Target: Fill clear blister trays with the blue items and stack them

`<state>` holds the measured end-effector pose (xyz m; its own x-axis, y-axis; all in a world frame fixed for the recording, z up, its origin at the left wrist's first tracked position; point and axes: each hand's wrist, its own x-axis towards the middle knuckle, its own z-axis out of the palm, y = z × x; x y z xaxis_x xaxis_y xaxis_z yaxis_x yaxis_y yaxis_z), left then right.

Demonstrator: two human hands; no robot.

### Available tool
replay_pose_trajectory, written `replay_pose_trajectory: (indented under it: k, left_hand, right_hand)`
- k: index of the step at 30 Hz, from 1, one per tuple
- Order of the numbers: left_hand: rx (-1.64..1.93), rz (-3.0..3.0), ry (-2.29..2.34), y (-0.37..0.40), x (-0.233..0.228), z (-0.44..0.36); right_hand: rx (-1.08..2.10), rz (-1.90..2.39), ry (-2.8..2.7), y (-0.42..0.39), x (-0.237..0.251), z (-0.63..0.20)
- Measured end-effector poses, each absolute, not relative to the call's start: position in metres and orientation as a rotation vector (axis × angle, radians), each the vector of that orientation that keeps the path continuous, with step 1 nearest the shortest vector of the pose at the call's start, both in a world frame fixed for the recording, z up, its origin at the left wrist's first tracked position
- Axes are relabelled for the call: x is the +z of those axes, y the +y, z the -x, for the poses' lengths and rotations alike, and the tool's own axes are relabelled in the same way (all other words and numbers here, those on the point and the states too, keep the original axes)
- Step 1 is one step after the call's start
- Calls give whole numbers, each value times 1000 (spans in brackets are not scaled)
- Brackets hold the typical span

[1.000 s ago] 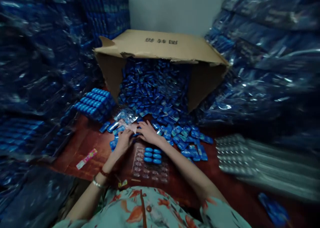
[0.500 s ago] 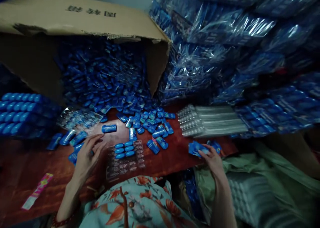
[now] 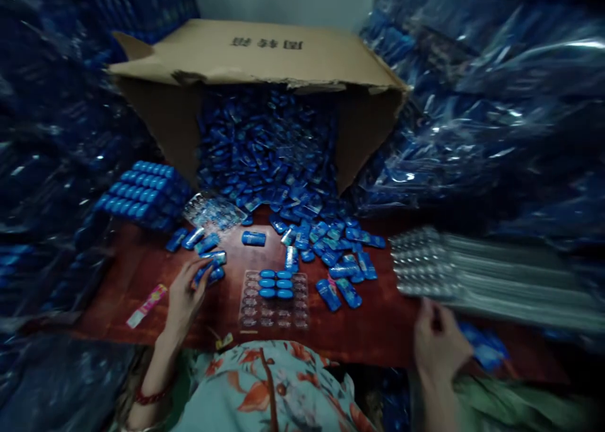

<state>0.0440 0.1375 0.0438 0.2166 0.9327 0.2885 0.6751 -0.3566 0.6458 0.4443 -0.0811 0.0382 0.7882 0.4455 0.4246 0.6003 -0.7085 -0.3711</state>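
My left hand (image 3: 185, 293) is at the left of the table, its fingers bent round a small blue foil-like packet (image 3: 202, 273); other packets lie against it. At the near edge of a stack of clear blister trays (image 3: 420, 265) is my right hand (image 3: 439, 338), fingers curled with thumb and forefinger close together. Blur hides whether it pinches a tray. Between the hands lies one clear blister tray (image 3: 250, 303), with glossy blue oval pieces (image 3: 276, 284) in its upper middle cups. A single packet (image 3: 254, 238) sits just beyond that tray.
A cardboard box (image 3: 302, 53) on its side spills blue packets (image 3: 326, 239) onto the red table. Filled blue trays (image 3: 137, 192) are stacked at left, beside a clear bag (image 3: 215, 211). A pink strip (image 3: 147, 306) lies front left. Plastic-wrapped stacks (image 3: 472, 123) rise at right.
The view has swung left. My right hand has left the blue packets at the table's right side for the tray stack. My left hand has closed in on the packets at left.
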Motion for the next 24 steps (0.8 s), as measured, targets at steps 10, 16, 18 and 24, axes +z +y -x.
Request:
replay_pose_trajectory:
  k: [10,16,18,24]
  left_hand:
    - [346,-2209,2015,141,16,-25]
    - [445,-2030,1946,126,7,-10]
    - [581,-1943,1863,129,0,-9]
    - [807,-1625,1834,146,-5,-16]
  right_hand:
    - [515,1633,-2071,152,45,-308]
    - [624,1597,-2457,209,37,-262]
    - [639,1588,-2467,211,34,-264]
    - [825,1591,-1788,169,45,-325]
